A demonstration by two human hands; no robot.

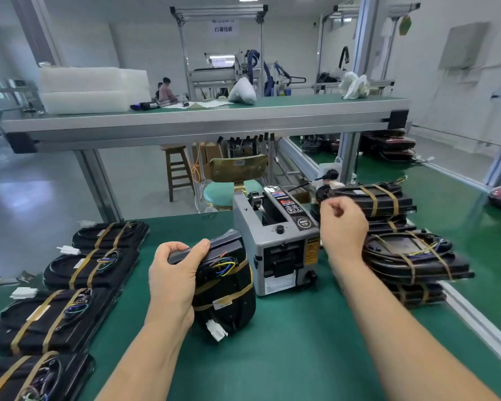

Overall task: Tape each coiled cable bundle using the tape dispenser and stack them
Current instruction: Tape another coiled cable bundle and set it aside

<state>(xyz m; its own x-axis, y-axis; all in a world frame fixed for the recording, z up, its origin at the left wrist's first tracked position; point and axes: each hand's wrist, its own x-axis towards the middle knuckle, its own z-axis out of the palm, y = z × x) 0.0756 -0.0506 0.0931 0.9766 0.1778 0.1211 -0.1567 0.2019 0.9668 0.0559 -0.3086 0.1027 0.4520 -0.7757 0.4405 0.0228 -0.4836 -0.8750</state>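
The left hand [172,274] grips a taped cable bundle [229,290] beside the tape dispenser [278,244].

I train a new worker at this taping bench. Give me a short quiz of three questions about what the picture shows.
1. True or false: the left hand grips a cable bundle.
2. The tape dispenser stands: A) left of that bundle; B) right of it; C) on the upper shelf.
3. Fill the gap: the table surface is ___.
Key: 1 true; 2 B; 3 green.
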